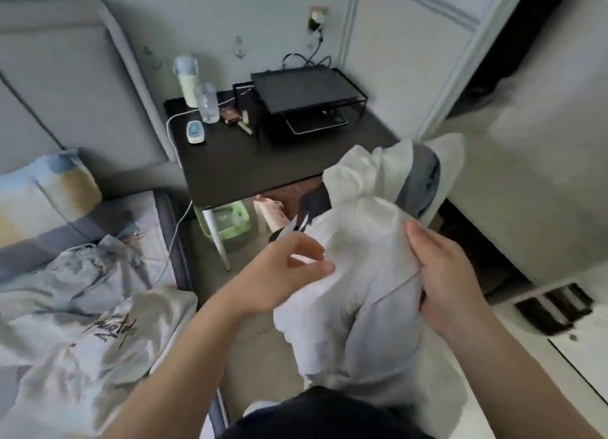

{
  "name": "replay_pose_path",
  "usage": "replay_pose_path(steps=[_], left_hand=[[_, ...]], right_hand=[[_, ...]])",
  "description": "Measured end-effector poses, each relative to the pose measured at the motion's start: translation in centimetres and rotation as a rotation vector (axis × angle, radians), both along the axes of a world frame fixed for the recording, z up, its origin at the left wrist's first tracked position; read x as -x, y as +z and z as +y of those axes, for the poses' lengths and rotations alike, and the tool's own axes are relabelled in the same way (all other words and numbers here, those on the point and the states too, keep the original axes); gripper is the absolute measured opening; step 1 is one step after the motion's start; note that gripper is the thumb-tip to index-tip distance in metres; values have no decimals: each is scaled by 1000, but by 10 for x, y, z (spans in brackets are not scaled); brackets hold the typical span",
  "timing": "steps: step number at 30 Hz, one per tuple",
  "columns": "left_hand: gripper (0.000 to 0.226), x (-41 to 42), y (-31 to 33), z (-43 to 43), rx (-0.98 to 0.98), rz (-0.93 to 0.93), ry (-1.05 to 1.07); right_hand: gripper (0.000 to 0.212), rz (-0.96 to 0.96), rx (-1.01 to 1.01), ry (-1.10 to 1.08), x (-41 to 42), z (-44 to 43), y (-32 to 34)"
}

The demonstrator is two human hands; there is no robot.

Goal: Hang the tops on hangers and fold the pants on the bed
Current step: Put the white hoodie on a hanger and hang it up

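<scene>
Now left hand pinches the white top, right hand grips its right side; either slackening could drop it floorward.

Beyond the left hand stood a black side table bearing a milky bottle, a clear bottle and a wire rack.

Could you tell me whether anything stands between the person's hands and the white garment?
Nothing visible does. The right hand grips the white garment, and the left hand is at its edge, though its hold is blurred.
</scene>
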State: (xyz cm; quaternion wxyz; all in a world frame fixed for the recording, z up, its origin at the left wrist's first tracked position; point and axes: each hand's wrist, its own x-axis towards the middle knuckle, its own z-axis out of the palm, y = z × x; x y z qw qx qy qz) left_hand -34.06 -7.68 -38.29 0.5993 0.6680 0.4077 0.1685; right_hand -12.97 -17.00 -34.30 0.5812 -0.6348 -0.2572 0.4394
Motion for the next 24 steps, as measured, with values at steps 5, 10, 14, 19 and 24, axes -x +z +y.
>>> replay_pose_path(steps=[5, 10, 14, 19, 24], left_hand=[[94, -151, -3, -71, -116, 55, -358], [48, -278, -24, -123, -341, 93, -155], [14, -352, -29, -124, -310, -86, -185], [5, -418, -13, -132, -116, -202, -148], [7, -448, 15, -122, 117, -272, -205]], right_hand=[[37, 5, 4, -204, -100, -55, -5], [39, 177, -77, -343, -199, -111, -2], [39, 272, -168, -407, -260, -148, -7], [26, 79, -95, -434, -318, -203, -14], [46, -241, 178, -344, -346, -236, -56]])
